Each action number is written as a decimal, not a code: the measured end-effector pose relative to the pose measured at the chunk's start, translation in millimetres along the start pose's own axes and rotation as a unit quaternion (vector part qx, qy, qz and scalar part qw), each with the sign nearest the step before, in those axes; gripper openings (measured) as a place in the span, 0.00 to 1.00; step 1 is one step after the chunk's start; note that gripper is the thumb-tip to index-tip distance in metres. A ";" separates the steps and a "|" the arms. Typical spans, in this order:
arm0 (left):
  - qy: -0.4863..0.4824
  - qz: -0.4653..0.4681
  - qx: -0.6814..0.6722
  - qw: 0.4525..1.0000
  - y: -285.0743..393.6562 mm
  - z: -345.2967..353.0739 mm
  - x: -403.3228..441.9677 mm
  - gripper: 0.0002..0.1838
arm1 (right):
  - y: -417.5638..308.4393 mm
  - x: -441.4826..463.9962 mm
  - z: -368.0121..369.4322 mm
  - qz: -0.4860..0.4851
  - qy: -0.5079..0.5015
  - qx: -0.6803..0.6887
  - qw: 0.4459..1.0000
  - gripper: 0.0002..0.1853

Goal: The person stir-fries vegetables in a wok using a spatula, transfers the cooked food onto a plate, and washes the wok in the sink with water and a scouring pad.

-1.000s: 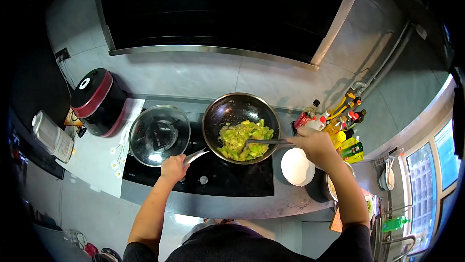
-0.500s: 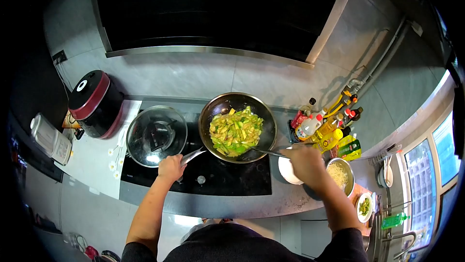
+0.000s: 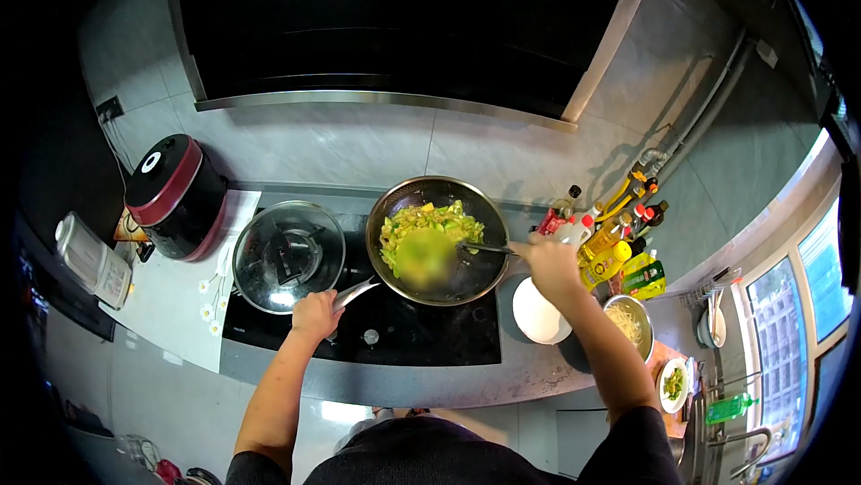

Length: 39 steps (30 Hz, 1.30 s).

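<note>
My left hand (image 3: 316, 314) is closed around the metal handle of a wok (image 3: 491, 216), which stands on the black cooktop (image 3: 430, 337). Chopped green and yellow vegetables (image 3: 417, 223) fill much of the wok; a patch of them looks blurred. In my right hand (image 3: 549, 262) is the handle of a spatula (image 3: 489, 247), reaching over the wok's right rim. Its far end meets the food, so the blade's shape is unclear. Left of the wok lies a glass lid (image 3: 269, 261). A white bowl (image 3: 540, 313) sits just below my right hand.
Several sauce and oil bottles (image 3: 606, 262) crowd the right back counter. Nearer stand a metal bowl of pale shreds (image 3: 647, 328) and a white dish (image 3: 665, 397) with green food. A rice cooker (image 3: 175, 198) is at left; the range hood (image 3: 386, 97) hangs above.
My right hand has moved up and left with the spatula, nearer the wok. Food in the wok has shifted toward the far left side. My left hand keeps its grip.
</note>
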State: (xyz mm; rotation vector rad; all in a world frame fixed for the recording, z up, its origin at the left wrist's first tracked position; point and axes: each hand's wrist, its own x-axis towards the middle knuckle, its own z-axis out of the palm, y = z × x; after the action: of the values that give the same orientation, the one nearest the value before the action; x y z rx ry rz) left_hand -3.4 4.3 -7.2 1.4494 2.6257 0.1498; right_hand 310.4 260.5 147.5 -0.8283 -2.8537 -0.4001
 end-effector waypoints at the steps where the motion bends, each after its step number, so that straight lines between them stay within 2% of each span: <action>1: -0.001 -0.001 -0.006 1.000 0.1 0.1 -0.4 0.15 | -8.1 3.9 9.3 0.026 0.005 0.012 1.000 0.21; 5: -0.004 -0.005 -0.019 1.000 1.5 -5.2 -0.9 0.15 | -10.0 1.0 -12.3 0.141 -0.034 0.053 0.988 0.15; 6: -0.004 -0.005 -0.021 1.000 1.9 -5.8 -1.4 0.15 | -1.5 7.0 -10.5 0.164 -0.102 -0.034 0.981 0.13; 9: -0.008 -0.009 -0.021 1.000 0.8 -4.1 0.0 0.15 | 5.9 19.5 -2.8 0.183 -0.190 -0.075 0.962 0.11; 10: -0.002 -0.005 -0.021 1.000 0.2 -2.6 0.7 0.15 | 0.4 28.2 4.9 0.194 -0.233 -0.035 0.952 0.13; 13: 0.008 0.001 -0.021 1.000 -2.7 2.8 0.4 0.15 | 5.7 33.9 88.4 0.223 -0.192 0.172 0.940 0.16; 16: 0.008 0.002 -0.023 1.000 -4.6 2.0 1.4 0.14 | 6.9 18.3 118.6 0.184 -0.102 0.318 0.925 0.17; 19: 0.005 0.003 -0.024 1.000 -1.5 -1.0 0.5 0.15 | -0.1 -0.3 99.9 0.158 -0.031 0.253 0.954 0.15; 20: 0.005 0.003 -0.023 1.000 -0.7 -2.7 -0.1 0.15 | -2.0 -3.2 85.4 0.136 -0.037 0.190 0.972 0.16; 24: -0.004 -0.002 -0.020 1.000 0.0 -6.2 -0.3 0.15 | 3.6 -11.2 29.0 0.056 -0.005 0.104 0.993 0.14; 27: 0.001 0.002 -0.018 1.000 -1.1 -3.5 0.3 0.15 | 32.5 -0.8 10.2 0.100 -0.027 0.037 0.994 0.14; 30: 0.002 0.004 -0.020 1.000 -1.6 -3.0 0.6 0.15 | 52.8 28.6 17.2 0.176 -0.145 0.000 0.974 0.14; 36: 0.004 0.009 -0.016 1.000 -2.4 -2.8 0.2 0.15 | 47.8 95.3 85.3 0.063 -0.200 0.230 0.950 0.16; 39: 0.000 0.012 -0.017 1.000 -3.5 -1.8 0.9 0.15 | 31.4 109.3 69.8 0.017 -0.158 0.232 0.960 0.15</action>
State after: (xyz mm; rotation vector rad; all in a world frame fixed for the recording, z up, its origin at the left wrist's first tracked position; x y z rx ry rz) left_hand -7.0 3.2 -6.0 1.4709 2.5935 0.1945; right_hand 231.4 361.5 110.4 -0.9055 -3.0088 0.4367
